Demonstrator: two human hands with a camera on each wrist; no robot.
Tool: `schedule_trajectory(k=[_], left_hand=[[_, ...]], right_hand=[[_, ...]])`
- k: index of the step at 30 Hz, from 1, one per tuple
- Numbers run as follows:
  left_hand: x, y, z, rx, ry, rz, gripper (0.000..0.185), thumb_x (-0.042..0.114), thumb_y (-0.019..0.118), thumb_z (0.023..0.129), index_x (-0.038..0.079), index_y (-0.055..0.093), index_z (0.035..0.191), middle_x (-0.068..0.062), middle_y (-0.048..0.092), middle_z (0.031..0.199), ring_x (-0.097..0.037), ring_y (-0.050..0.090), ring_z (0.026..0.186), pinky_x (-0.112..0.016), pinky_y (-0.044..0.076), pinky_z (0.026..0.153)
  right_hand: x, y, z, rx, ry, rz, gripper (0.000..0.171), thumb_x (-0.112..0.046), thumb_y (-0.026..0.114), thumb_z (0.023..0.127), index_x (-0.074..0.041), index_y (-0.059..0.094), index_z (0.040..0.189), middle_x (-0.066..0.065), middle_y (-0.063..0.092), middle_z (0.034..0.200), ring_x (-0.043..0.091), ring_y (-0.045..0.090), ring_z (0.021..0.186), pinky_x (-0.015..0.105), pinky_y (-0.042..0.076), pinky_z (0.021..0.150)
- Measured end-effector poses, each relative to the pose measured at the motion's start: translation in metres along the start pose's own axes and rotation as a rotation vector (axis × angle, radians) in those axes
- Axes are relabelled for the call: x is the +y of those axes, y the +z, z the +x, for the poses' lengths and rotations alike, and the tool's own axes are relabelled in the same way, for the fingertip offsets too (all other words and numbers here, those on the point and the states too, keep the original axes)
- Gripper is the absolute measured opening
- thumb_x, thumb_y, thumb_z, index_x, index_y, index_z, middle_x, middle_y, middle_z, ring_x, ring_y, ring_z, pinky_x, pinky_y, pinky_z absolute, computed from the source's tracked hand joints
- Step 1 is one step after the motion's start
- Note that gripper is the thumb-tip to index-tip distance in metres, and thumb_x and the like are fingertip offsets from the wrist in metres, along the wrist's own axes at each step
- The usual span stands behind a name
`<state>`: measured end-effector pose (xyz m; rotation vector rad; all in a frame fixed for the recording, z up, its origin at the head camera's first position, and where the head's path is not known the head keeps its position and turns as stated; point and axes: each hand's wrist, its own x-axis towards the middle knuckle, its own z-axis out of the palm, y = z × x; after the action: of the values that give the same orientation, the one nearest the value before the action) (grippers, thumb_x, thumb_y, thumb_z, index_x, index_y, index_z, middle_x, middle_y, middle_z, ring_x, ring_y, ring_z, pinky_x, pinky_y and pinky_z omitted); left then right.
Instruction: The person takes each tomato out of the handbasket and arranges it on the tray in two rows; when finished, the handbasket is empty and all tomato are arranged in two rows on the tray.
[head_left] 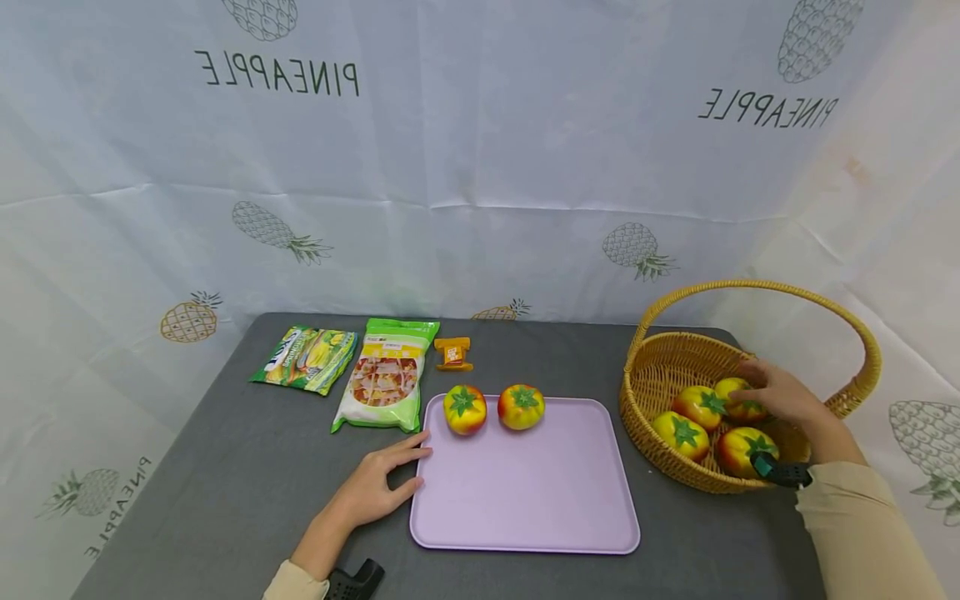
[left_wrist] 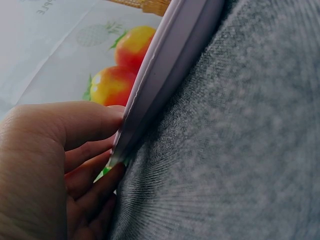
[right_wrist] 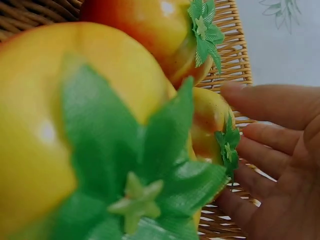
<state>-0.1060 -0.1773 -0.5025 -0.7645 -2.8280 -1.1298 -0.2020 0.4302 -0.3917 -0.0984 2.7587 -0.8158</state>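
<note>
My left hand (head_left: 378, 486) rests at the left edge of a lilac tray (head_left: 525, 492), fingers fairly straight. In the left wrist view its thumb (left_wrist: 95, 122) touches the tray's rim. Two yellow-red tomatoes (head_left: 465, 409) with green leafy tops sit at the tray's back left. My right hand (head_left: 783, 396) reaches into a wicker basket (head_left: 645, 417) at the right, over the far-right tomato (head_left: 731, 390). In the right wrist view, the thumb and loosely spread fingers are beside that tomato (right_wrist: 210, 120). Several more tomatoes (right_wrist: 40, 110) lie around it.
Behind the tray's left side lie a green-and-white food bag (head_left: 386, 375), a green chip packet (head_left: 306, 358) and a small orange wrapped snack (head_left: 453, 354). The basket's tall handle (head_left: 757, 285) arches over its opening. A pineapple-print curtain (head_left: 480, 167) hangs behind the grey table (head_left: 225, 483).
</note>
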Motion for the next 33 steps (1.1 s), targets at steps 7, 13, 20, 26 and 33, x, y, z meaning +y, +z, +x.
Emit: schedule_trajectory(k=[7, 13, 20, 26, 33], left_hand=[[0.001, 0.000, 0.000, -0.002, -0.008, 0.005, 0.039, 0.027, 0.065, 0.088, 0.021, 0.062, 0.126, 0.005, 0.048, 0.144, -0.020, 0.046, 0.132, -0.048, 0.042, 0.103], [0.001, -0.001, 0.000, 0.000, -0.007, 0.007, 0.039, 0.026, 0.065, 0.088, 0.021, 0.063, 0.126, 0.005, 0.048, 0.144, -0.020, 0.046, 0.132, -0.048, 0.042, 0.103], [0.001, -0.001, 0.000, -0.009, -0.012, -0.001, 0.039, 0.027, 0.065, 0.088, 0.021, 0.062, 0.126, 0.006, 0.047, 0.144, -0.019, 0.046, 0.132, -0.048, 0.042, 0.103], [0.001, 0.000, 0.000, -0.005, -0.013, -0.004, 0.039, 0.027, 0.065, 0.087, 0.021, 0.063, 0.126, 0.006, 0.048, 0.144, -0.019, 0.046, 0.132, -0.048, 0.042, 0.103], [0.001, 0.000, 0.000, -0.009, -0.017, -0.008, 0.039, 0.027, 0.065, 0.088, 0.022, 0.062, 0.127, 0.006, 0.047, 0.144, -0.019, 0.046, 0.132, -0.048, 0.042, 0.104]], right_hand=[[0.000, 0.001, -0.001, -0.030, 0.021, -0.030, 0.089, -0.025, 0.069, 0.084, 0.020, 0.018, 0.139, 0.046, 0.026, 0.135, 0.059, 0.032, 0.119, 0.068, 0.034, 0.093], [0.004, 0.002, 0.001, -0.039, 0.007, -0.069, 0.083, -0.017, 0.071, 0.080, 0.019, 0.024, 0.137, 0.045, 0.034, 0.127, 0.053, 0.042, 0.108, 0.060, 0.043, 0.086], [0.010, 0.002, 0.006, -0.071, 0.024, -0.112, 0.080, -0.012, 0.071, 0.077, 0.016, 0.026, 0.137, 0.044, 0.037, 0.125, 0.051, 0.044, 0.104, 0.057, 0.044, 0.083], [0.012, 0.001, 0.006, -0.062, 0.002, -0.188, 0.080, -0.017, 0.072, 0.076, 0.014, 0.031, 0.137, 0.045, 0.037, 0.125, 0.056, 0.043, 0.105, 0.062, 0.042, 0.083], [0.004, -0.004, 0.003, -0.048, -0.016, -0.243, 0.078, -0.019, 0.073, 0.077, 0.014, 0.034, 0.134, 0.045, 0.040, 0.124, 0.058, 0.044, 0.106, 0.062, 0.043, 0.082]])
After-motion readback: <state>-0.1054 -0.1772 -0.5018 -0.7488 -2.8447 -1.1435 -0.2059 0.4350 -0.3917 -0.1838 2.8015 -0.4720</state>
